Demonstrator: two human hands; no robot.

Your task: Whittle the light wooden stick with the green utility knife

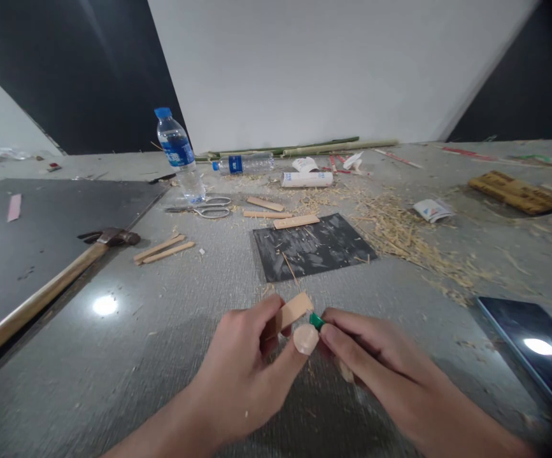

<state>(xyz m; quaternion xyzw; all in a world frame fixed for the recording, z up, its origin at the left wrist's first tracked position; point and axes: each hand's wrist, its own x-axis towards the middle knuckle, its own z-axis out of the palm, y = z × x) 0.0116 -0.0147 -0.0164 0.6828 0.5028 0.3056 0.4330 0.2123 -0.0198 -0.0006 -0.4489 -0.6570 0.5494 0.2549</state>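
My left hand (251, 362) grips a flat light wooden strip (295, 310) that tilts up to the right, and a pale covering wraps the thumb tip. Close by on the right, my right hand (371, 350) pinches a small green object (316, 320) at the strip's end. Most of the green object is hidden by the fingers. Beyond both hands lies a dark square mat (314, 254) with a wooden strip (297, 221) across its far edge and a thin stick (291, 268) near its front.
On the left are a hammer (65, 270), scissors (204, 207), wooden strips (161, 248) and an upright bottle (177, 152). A second bottle (251, 163) lies at the back. Wood shavings (400, 235), a sandpaper-like brown block (517, 193) and a phone (538, 350) are on the right.
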